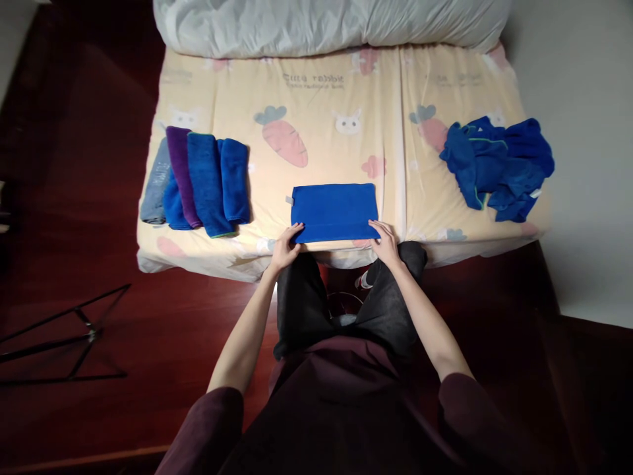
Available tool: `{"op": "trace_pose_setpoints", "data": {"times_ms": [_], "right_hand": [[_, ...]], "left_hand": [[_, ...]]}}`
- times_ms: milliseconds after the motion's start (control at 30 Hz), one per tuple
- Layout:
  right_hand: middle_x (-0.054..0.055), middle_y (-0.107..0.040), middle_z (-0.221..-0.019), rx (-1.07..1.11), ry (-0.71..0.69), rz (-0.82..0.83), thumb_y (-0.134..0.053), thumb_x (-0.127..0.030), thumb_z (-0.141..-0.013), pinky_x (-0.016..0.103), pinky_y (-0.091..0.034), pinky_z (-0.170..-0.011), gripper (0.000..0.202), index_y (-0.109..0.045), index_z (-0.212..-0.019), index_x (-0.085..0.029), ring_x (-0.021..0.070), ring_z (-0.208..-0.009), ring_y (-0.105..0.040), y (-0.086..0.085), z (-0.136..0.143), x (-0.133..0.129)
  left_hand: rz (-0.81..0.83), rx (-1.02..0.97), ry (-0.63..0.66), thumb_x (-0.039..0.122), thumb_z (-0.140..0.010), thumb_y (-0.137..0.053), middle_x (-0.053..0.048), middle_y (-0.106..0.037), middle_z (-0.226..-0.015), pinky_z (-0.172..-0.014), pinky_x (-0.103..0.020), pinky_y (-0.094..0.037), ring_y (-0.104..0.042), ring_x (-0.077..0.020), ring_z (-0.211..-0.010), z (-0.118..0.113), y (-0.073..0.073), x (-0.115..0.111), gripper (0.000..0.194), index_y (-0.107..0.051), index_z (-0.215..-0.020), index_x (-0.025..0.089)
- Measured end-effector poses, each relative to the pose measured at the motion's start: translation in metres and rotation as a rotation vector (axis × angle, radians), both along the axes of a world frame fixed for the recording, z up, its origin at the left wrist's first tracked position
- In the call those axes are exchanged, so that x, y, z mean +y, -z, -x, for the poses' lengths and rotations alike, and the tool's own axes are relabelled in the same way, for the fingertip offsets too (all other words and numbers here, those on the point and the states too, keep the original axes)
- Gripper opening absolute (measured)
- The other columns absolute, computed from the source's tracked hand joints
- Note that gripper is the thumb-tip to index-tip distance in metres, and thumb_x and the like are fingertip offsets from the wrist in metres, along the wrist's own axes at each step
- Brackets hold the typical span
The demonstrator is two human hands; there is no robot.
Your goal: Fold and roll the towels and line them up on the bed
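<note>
A blue cloth (335,208) lies flat as a rectangle near the bed's front edge, a small pale tag at its left side. My left hand (287,246) grips its near left corner, thumb and fingers closed on the edge. At the near right corner, my right hand (385,241) pinches the same cloth. Several folded cloths, grey, purple and blue (205,185), lie side by side on the left of the bed. On the right sits a crumpled heap of blue cloths (499,165) with some green edging.
The bed (326,145) has a yellow sheet printed with carrots and rabbits. A white quilt (326,23) lies along its far side. A black stand's legs (74,343) rest on the dark red floor at left. A pale wall (583,165) borders the right.
</note>
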State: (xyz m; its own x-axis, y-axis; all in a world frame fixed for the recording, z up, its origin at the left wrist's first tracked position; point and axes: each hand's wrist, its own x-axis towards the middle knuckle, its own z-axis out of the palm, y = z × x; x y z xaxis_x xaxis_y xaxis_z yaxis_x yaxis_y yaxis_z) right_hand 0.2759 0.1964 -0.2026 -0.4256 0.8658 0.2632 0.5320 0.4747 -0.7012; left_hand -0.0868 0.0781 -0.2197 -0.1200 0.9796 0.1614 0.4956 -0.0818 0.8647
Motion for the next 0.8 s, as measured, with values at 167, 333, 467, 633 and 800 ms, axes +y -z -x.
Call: {"op": "trace_pose_setpoints", "data": {"times_ms": [167,333,467,633,800], "right_hand": [[0.007,-0.073,-0.139,0.063,0.027,0.025,-0.048,-0.001,-0.081,0.051,-0.050,-0.123,0.061,-0.075,-0.131,-0.024,0.0240,-0.138,-0.062,0.007,-0.001,0.004],[0.008,-0.075,-0.135,0.149,0.071,0.013,-0.050,-0.003,-0.081,0.051,-0.052,-0.120,0.052,-0.078,-0.122,-0.023,0.0253,-0.133,-0.065,0.011,-0.002,0.006],[0.009,-0.076,-0.132,0.161,0.135,0.027,-0.056,-0.008,-0.083,0.052,-0.053,-0.118,0.046,-0.077,-0.122,-0.023,0.0271,-0.129,-0.066,0.008,-0.002,0.007],[0.009,-0.076,-0.130,0.142,0.183,0.050,-0.058,-0.009,-0.083,0.052,-0.053,-0.116,0.047,-0.076,-0.124,-0.024,0.0279,-0.128,-0.065,0.004,-0.002,0.006],[0.009,-0.076,-0.129,0.155,0.190,0.053,-0.058,-0.012,-0.084,0.051,-0.053,-0.116,0.045,-0.076,-0.124,-0.024,0.0282,-0.127,-0.065,0.005,-0.002,0.006]], "left_hand": [[-0.012,-0.095,-0.055,0.035,-0.091,-0.069,-0.015,-0.069,-0.145,-0.132,-0.058,-0.035,-0.057,-0.0327,-0.147,-0.001,-0.004,-0.001,0.044,-0.073,-0.132,0.020],[-0.033,-0.131,-0.093,0.052,-0.098,-0.062,-0.016,-0.073,-0.138,-0.128,-0.058,-0.040,-0.063,-0.0314,-0.141,0.002,-0.001,-0.001,0.041,-0.076,-0.119,0.019],[-0.019,-0.174,-0.140,0.055,-0.097,-0.064,-0.016,-0.075,-0.133,-0.127,-0.055,-0.042,-0.066,-0.0307,-0.136,0.003,0.001,0.000,0.045,-0.076,-0.120,0.018],[0.014,-0.220,-0.171,0.052,-0.094,-0.068,-0.016,-0.075,-0.134,-0.121,-0.053,-0.049,-0.068,-0.0315,-0.133,0.005,0.004,0.001,0.047,-0.075,-0.126,0.018],[0.015,-0.284,-0.193,0.050,-0.091,-0.071,-0.018,-0.075,-0.133,-0.117,-0.053,-0.052,-0.070,-0.0320,-0.129,0.005,0.009,0.001,0.050,-0.073,-0.128,0.017]]}}
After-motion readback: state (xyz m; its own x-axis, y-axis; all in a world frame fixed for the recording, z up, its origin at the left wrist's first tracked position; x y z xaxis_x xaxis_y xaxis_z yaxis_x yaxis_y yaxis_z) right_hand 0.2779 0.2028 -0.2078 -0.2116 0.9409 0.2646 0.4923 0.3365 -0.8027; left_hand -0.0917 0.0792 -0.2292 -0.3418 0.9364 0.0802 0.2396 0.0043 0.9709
